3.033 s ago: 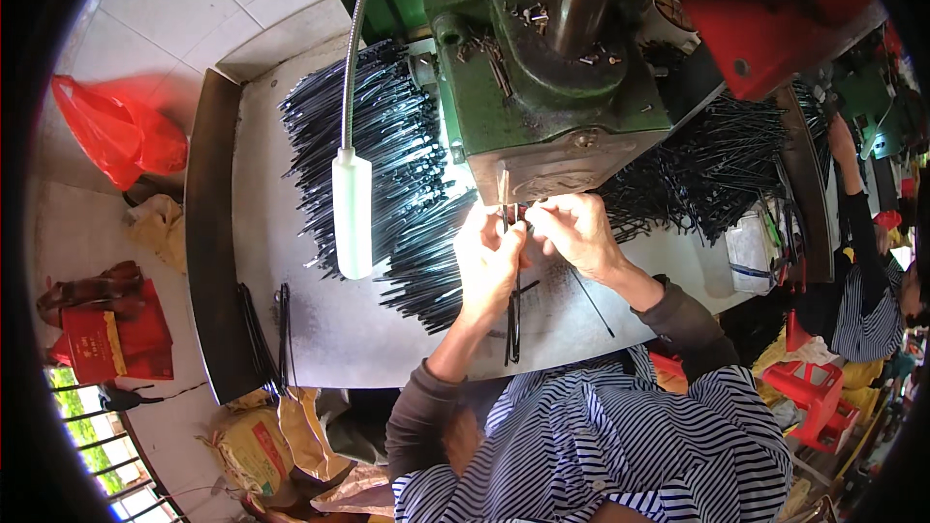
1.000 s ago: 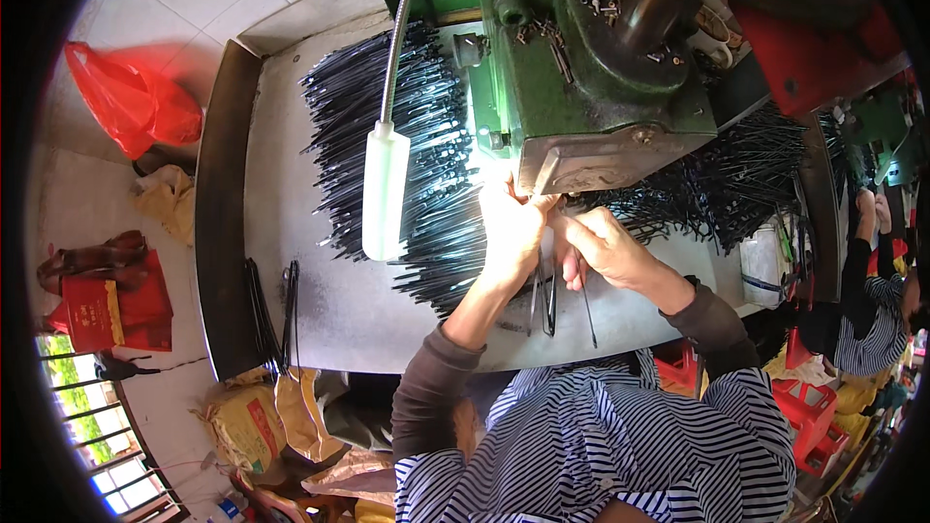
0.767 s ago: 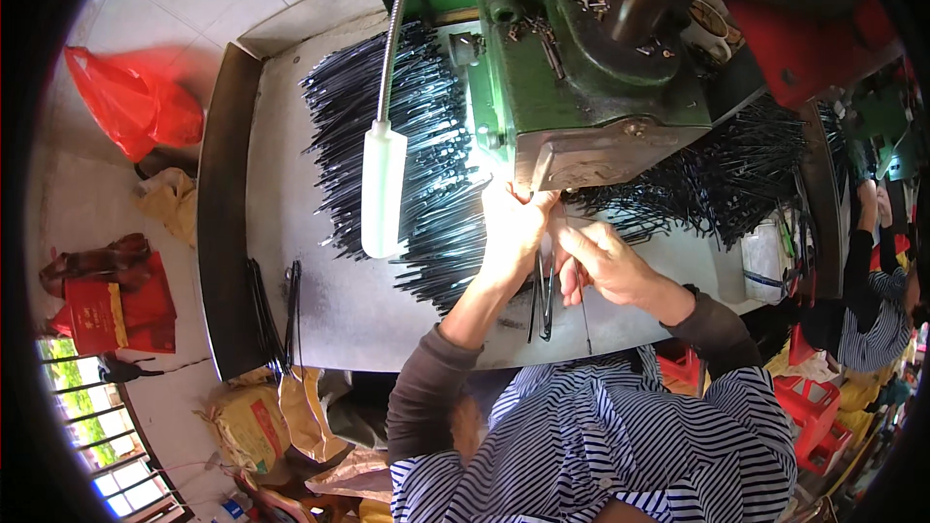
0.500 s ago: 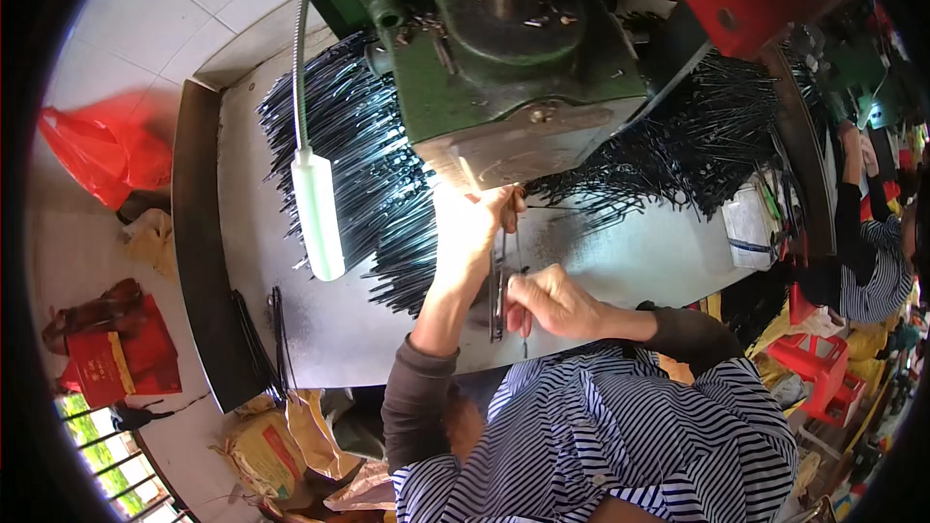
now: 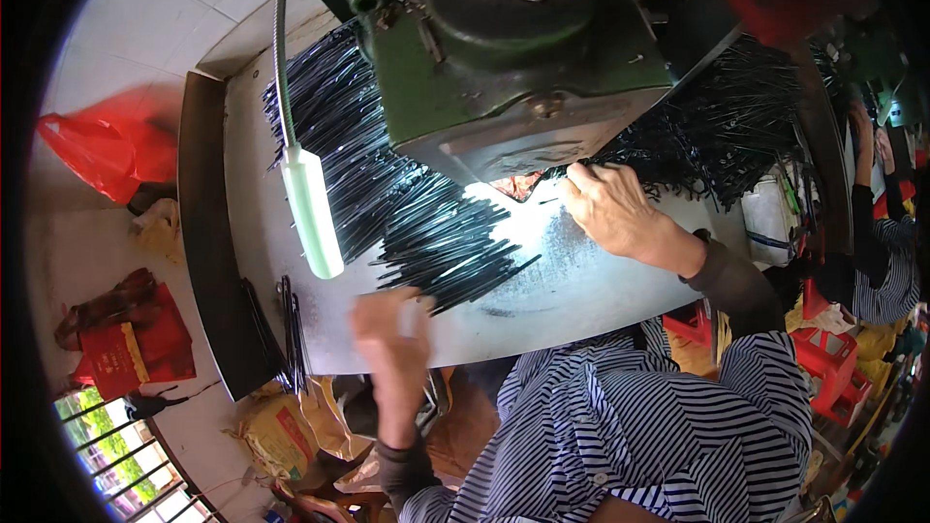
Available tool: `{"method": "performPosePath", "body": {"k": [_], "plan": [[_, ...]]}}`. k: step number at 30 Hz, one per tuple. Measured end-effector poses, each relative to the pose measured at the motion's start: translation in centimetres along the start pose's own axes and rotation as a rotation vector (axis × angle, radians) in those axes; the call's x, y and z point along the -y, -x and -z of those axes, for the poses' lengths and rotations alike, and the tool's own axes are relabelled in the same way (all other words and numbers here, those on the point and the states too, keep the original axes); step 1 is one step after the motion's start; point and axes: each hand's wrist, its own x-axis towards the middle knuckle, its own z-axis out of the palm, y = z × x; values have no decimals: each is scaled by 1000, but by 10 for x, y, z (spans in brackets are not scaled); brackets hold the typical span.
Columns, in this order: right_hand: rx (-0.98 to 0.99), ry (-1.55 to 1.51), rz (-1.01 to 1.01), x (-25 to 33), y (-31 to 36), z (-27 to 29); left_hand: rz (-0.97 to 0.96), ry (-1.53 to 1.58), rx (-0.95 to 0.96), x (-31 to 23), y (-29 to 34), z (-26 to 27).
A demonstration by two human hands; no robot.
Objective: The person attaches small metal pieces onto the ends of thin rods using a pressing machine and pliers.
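Observation:
My left hand [image 5: 392,334] is in the air over the near table edge, below the lamp. It is smeared by motion, so its fingers and anything in them are unclear. My right hand [image 5: 620,213] reaches up beside the lower right edge of the green machine head [image 5: 523,107]. Its fingers are curled together, and what they may hold is hidden. Thin black rods [image 5: 455,242] lie in a thick pile left of the machine head. Another heap of black rods [image 5: 717,126] lies to its right, just beyond my right hand.
A white lamp [image 5: 312,218] on a flexible neck hangs at the left over the metal table [image 5: 581,295]. A few black rods [image 5: 291,329] lean at the near left edge by a dark side board [image 5: 208,232]. Another person [image 5: 886,261] works at far right near red stools [image 5: 828,368].
My left hand has left the spot under the machine head and moved down and left. My right hand has moved up and right. The rods held between them earlier are no longer seen there.

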Motion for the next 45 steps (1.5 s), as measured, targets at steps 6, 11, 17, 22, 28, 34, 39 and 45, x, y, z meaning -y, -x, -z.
{"method": "performPosePath", "body": {"k": [6,11,17,22,28,34,39,45], "plan": [[-42,-77,63,-4,-6,9,-156,53,141,-49,4,-57],[-223,-315,-7,-1,1,5,-176,101,119,-52,10,-67],[-270,-767,-134,11,2,17,-174,10,-5,-57,18,-76],[-275,-993,-308,22,12,22,-95,259,-40,-56,-4,-68],[-276,-942,-279,51,3,9,-40,539,-78,-47,-60,-75],[-316,-934,-382,53,-8,7,-84,476,-62,-49,-64,-83],[-399,-975,-373,50,-18,1,-94,503,-95,-50,-65,-87],[-335,-1003,-396,47,-17,-3,-88,513,-138,-48,-65,-88]]}}
